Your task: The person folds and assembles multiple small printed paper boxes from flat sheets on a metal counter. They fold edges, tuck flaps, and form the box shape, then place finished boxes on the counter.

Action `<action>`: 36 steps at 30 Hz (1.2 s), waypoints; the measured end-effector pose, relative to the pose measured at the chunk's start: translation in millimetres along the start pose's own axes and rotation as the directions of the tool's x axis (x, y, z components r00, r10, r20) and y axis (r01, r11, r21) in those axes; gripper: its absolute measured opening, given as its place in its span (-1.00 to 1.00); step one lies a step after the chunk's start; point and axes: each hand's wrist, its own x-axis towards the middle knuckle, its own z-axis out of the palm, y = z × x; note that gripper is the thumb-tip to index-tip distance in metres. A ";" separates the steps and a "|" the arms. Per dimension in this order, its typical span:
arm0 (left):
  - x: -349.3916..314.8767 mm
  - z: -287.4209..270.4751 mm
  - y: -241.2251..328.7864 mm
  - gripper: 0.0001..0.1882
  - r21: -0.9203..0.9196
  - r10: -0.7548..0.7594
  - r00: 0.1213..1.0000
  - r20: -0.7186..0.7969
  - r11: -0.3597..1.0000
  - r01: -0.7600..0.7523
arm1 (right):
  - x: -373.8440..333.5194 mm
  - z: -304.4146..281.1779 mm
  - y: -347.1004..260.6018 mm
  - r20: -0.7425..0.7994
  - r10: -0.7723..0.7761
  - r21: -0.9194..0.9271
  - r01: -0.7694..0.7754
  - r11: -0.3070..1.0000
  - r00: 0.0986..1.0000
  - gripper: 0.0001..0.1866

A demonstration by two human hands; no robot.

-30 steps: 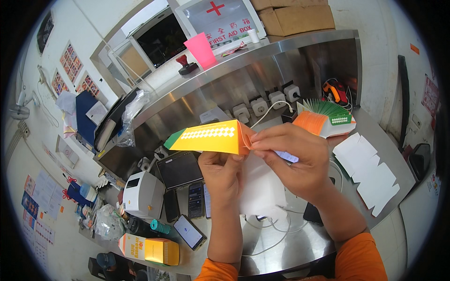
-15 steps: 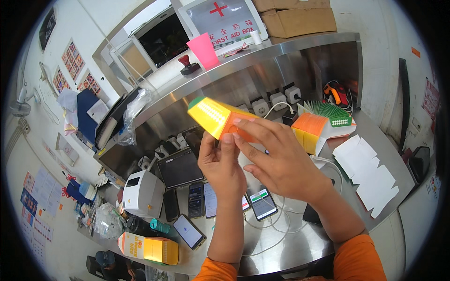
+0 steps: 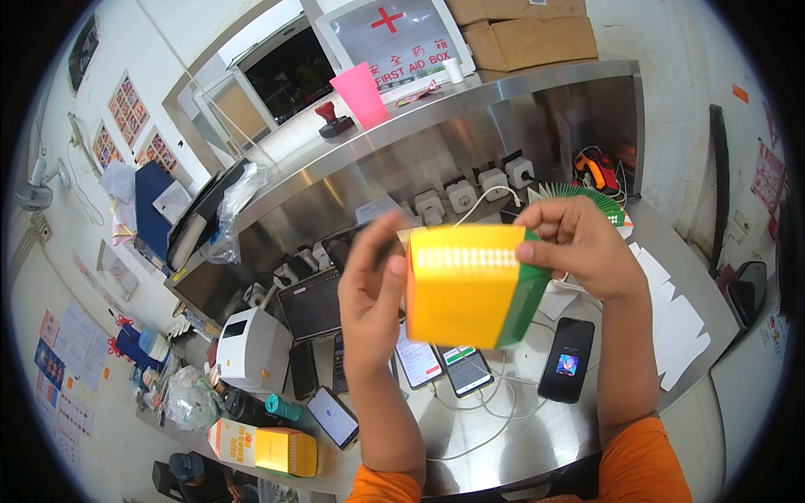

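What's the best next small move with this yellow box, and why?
Probably close the left hand on the yellow box to steady it: the right hand pinches the green end, while the left hand, blurred, stands open beside the opposite end.

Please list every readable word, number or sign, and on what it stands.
I leave wording uncopied.
White-framed box: red cross, red lettering.
Yellow and white cardboard carton: orange-yellow lettering.
Black phones, paper posters: too small to read.
Yellow and green cardboard box in right hand: white pattern; no readable text.
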 end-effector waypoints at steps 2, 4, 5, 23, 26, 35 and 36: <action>0.5 13.8 -7.2 -0.63 0.332 0.251 0.937 -0.242 0.929 -0.163 | 3.3 15.6 -3.4 -0.107 -0.006 0.104 0.017 0.994 0.994 -0.76; -4.9 26.7 -9.4 -0.61 0.453 0.566 0.797 -0.211 0.779 -0.433 | 4.3 33.2 -3.1 -0.222 -0.071 0.267 0.131 0.955 0.972 -0.79; -8.9 29.6 -1.7 -0.59 0.513 0.664 0.745 -0.064 0.662 -0.546 | 4.8 38.5 -0.9 -0.220 -0.096 0.291 0.159 0.943 0.971 -0.80; -2.5 52.9 -14.5 -0.59 0.450 0.607 0.794 0.022 0.703 -0.550 | -13.5 56.1 -7.0 -0.269 -0.229 0.072 0.257 0.964 0.935 -0.91; -0.2 43.2 -13.9 -0.65 0.413 0.620 0.784 0.028 0.707 -0.574 | -12.2 57.7 -3.8 -0.291 -0.273 0.045 0.298 0.953 0.917 -0.91; -11.5 46.3 -24.3 -0.80 0.142 0.304 0.934 -0.187 0.949 -0.280 | -1.3 62.6 8.6 -0.352 -0.578 -0.397 0.442 0.805 0.736 -0.88; -15.5 49.6 -22.7 -0.82 0.060 0.243 0.944 -0.224 0.970 -0.235 | 1.2 61.7 9.2 -0.313 -0.656 -0.488 0.477 0.731 0.686 -0.88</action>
